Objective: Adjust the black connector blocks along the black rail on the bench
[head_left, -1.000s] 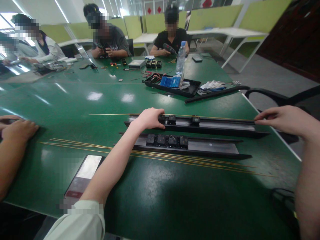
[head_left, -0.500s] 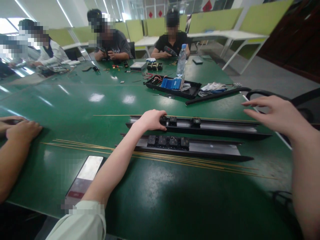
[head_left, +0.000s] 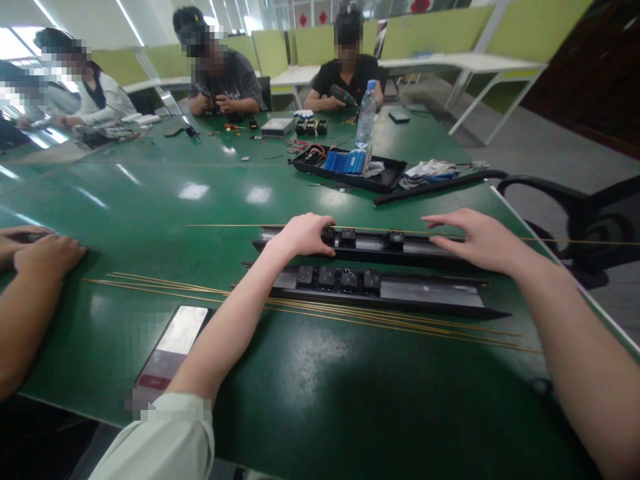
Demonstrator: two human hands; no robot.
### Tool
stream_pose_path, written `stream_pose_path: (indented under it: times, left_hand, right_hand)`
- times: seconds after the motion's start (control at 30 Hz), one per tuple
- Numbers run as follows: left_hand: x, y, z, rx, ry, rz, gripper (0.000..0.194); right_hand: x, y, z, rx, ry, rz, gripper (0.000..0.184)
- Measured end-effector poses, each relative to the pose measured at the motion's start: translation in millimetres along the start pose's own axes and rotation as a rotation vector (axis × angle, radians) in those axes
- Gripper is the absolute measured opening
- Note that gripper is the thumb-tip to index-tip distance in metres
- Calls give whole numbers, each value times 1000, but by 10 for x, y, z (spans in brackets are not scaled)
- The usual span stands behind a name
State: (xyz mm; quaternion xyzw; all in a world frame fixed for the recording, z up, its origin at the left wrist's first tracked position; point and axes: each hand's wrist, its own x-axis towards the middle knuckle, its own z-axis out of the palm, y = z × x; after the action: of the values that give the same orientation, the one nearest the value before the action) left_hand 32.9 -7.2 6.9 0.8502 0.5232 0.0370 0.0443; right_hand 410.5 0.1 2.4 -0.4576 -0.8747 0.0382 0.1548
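Observation:
My left hand is closed around a small black block near the left end of the far black channel, which has a pale inner strip. Two more dark blocks, one of them a block further right, sit in that channel. A thin brass-coloured rod runs along its far side. Over the channel's right part hovers my right hand, fingers stretched and thumb apart, with nothing visible in it. Nearer me lies a second black channel holding several black blocks in a row.
Several brass-coloured rods lie before the near channel, and a phone is at the left. Another person's hand rests at the far left. Behind are a black tray, gloves and a water bottle.
My right hand has moved left, from beyond the channel's right end to above its right part. The rod now extends past the table's right edge. My left hand stays on the block.

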Motion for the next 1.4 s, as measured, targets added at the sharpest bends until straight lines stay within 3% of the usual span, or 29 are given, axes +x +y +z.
stream_pose_path:
  times: [0.2, 0.47, 0.87, 1.4]
  left_hand:
    - [-4, 19, -13, -12, -10, -3, 73]
    - [23, 5, -1, -13, -8, 6, 82]
    - [53, 39, 27, 57, -3, 10, 74]
    - [54, 110, -4, 103, -28, -29, 61]
  right_hand:
    - [68, -101, 142, 19, 22, -22, 39]
    - [56, -103, 161, -60, 62, -21, 39]
    - [96, -161, 278, -79, 169, -122, 31]
    - [109, -186, 310, -91, 112, -95, 36]
